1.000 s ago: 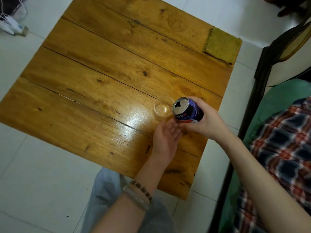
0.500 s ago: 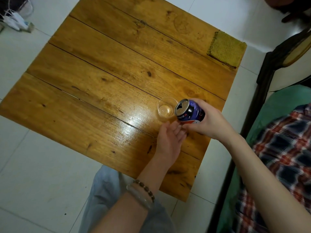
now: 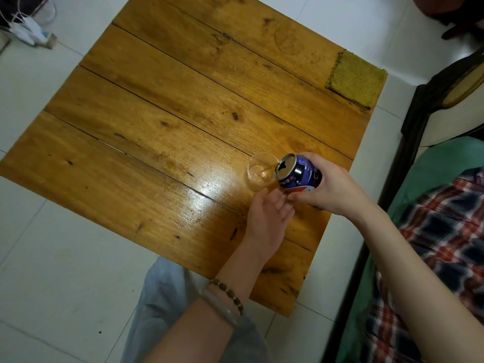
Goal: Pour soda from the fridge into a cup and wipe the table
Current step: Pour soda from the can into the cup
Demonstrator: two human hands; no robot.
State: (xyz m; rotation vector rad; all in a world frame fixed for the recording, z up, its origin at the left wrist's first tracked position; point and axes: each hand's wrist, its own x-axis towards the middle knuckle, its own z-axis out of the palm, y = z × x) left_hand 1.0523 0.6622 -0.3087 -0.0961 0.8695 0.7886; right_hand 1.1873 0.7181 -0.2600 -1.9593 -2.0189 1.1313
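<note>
Where the thin stream lands: clear cup (image 3: 260, 171), upright on the wooden surface (image 3: 170, 113) near its right edge.
Soda can (image 3: 301, 175): blue, tilted, with its opened top at the cup's rim, just right of the cup.
Right hand (image 3: 332, 187): fingers and thumb wrapped round the can's body.
Left hand (image 3: 267, 213): fingers straight and relaxed, lying just below cup and can; contact with the cup cannot be told.
Yellow cloth (image 3: 355, 78): far right corner, well apart from both hands.

On worktop (image 3: 157, 127), near-right: cup (image 3: 262, 171) and can (image 3: 298, 174).
In right grip (image 3: 332, 187), can tilts just right of cup; left grip (image 3: 269, 218) just before cup; cloth (image 3: 355, 79) at far-right corner.
</note>
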